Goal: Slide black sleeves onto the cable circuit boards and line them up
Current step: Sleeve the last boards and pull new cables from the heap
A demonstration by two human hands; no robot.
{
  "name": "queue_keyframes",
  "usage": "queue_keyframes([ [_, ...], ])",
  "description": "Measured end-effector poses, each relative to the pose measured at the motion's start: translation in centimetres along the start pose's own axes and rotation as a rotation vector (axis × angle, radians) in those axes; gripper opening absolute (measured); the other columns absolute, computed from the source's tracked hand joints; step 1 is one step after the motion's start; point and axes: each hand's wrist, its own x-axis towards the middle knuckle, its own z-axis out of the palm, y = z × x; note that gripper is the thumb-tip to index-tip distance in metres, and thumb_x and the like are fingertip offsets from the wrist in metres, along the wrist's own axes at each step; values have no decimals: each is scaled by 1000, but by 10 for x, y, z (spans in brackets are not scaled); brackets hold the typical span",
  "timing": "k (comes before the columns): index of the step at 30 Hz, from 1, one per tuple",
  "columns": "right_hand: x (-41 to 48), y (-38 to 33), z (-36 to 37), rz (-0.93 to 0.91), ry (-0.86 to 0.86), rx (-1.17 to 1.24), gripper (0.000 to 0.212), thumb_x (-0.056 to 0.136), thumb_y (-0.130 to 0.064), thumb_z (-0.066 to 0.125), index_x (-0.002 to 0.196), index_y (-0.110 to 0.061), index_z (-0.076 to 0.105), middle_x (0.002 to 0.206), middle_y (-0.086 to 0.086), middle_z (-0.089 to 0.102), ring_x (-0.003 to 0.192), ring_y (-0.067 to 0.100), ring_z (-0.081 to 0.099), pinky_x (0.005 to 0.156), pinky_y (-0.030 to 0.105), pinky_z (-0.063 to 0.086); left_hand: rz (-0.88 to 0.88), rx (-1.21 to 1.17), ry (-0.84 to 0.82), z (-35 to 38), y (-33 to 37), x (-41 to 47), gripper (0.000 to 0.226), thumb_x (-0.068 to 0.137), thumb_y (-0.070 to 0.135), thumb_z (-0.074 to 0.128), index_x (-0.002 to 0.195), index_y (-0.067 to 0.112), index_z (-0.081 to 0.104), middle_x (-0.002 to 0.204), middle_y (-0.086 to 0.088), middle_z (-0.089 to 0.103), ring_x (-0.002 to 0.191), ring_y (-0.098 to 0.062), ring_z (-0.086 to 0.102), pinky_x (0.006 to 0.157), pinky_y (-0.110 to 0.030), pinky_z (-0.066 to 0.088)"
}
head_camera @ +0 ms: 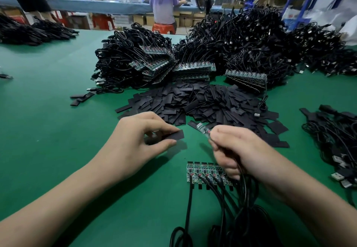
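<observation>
Fingers (166, 125) of the left hand (135, 140) were pinched on a sleeve (175, 135), near the blurred board (202, 128) seemingly gripped by the right hand (237, 150); were its flat mouth left shut, the board could be jammed.

From my end the table (58, 96) reads as a matt green mat, cloth-like and finely textured, with no glare. The sleeve (176, 135) pinched in the left hand (139, 136) is thin, flat and matt black, like those in the sleeve pile (202, 101). It may be soft plastic, but I can't be sure. The row of circuit boards (204, 171) looks hard and slightly glossy, dark green with pale metal contacts. Their cables (190, 198) have smooth black jackets with a faint sheen. The USB plugs (338, 176) shine like bare metal. The board (201, 128) in the right hand (237, 150) is too blurred to judge.
</observation>
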Motion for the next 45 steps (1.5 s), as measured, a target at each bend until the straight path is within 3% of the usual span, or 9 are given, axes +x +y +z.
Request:
queue_keyframes([
  [4,1,7,8,-79,106,-463,37,105,-44,48,73,-26,51,54,-10,49,47,4,37,54,27,32,53,-68,-14,3,5,-2,20,80,20,84,100,25,82,93,10,71,86,-13,68,75,-18,53],
  [6,0,7,9,-108,134,-541,36,103,-48,47,74,-28,53,56,-10,53,47,4,38,56,30,33,71,-75,-7,2,5,-2,21,80,21,84,100,25,82,93,10,71,87,-13,68,77,-17,52],
  [13,1,6,6,-89,88,-398,37,106,-40,50,73,-23,51,55,-11,47,49,6,33,54,27,28,46,-162,-5,3,4,-1,20,80,26,80,99,25,83,92,9,71,79,-14,66,67,-13,46],
  [18,0,8,6,-89,85,-383,37,106,-38,49,72,-24,51,54,-11,46,49,7,32,53,25,28,65,-147,6,2,3,-1,18,82,28,78,99,29,83,91,11,71,83,-12,68,67,-12,48],
  [24,-3,6,5,-121,31,-506,36,105,-43,50,74,-24,50,61,-3,43,54,12,34,56,35,27,156,-68,-57,1,0,-1,18,86,28,77,103,31,81,92,16,66,79,-8,63,67,-10,44],
  [30,-5,5,4,-114,-30,-584,35,104,-40,53,77,-17,51,62,0,41,56,12,33,56,36,27,367,115,-209,-7,-2,0,23,94,33,72,116,32,76,105,15,59,92,-3,62,78,-28,53],
  [36,-7,5,5,-115,-36,-548,33,104,-40,54,78,-19,57,61,-4,36,56,12,30,55,34,24,387,7,-167,2,3,-3,22,92,24,75,113,24,78,102,8,59,90,-11,62,76,-27,52],
  [42,-6,3,9,-153,-54,-482,36,98,-51,50,82,-20,62,63,0,37,59,19,30,58,37,23,370,-46,-76,6,10,-3,20,85,26,81,103,18,81,93,9,67,84,-5,66,77,-21,52],
  [45,-6,3,8,-153,-67,-483,34,102,-46,51,83,-19,62,63,-1,36,59,19,29,59,37,23,328,-107,-42,7,12,-4,18,82,26,82,98,17,82,90,10,70,82,-5,68,78,-17,51],
])
